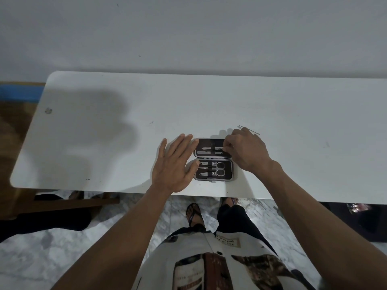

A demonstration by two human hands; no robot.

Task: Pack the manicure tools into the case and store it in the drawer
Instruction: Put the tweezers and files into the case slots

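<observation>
A: What takes up most of the view?

B: A long white worktop (104, 132) set against a pale wall (188, 34). Below its near edge is a marbled floor (52, 248), with the person's patterned shirt (209, 258) and sandalled feet in view.

A: And where is the case?

B: The case (213, 159) lies open and flat on the worktop, near the front edge and a little right of centre. Its two dark-lined halves sit one behind the other, the hinge running left to right between them.

A: What are the hands doing?

B: The left hand (173, 164) lies flat, fingers spread and released, holding nothing. It is just left of the case, with the fingertips touching the case's left edge. The right hand (249, 151) reaches over the far half from the right, its fingers (227, 148) pinched on the end of a thin metal tool (217, 147) that lies under the elastic strap there.

A: What is packed already?

B: In the far half, a second slim tool (206, 152) lies just in front of the pinched one. In the near half there are small scissors (219, 168) on the right, and nail clippers (207, 169) to their left.

A: Anything left outside the case?

B: Yes, a thin metal pick (252, 130) lies on the worktop just behind the right hand, apart from the case. Part of it is hidden by the hand, so I cannot tell whether it is one piece or two.
</observation>
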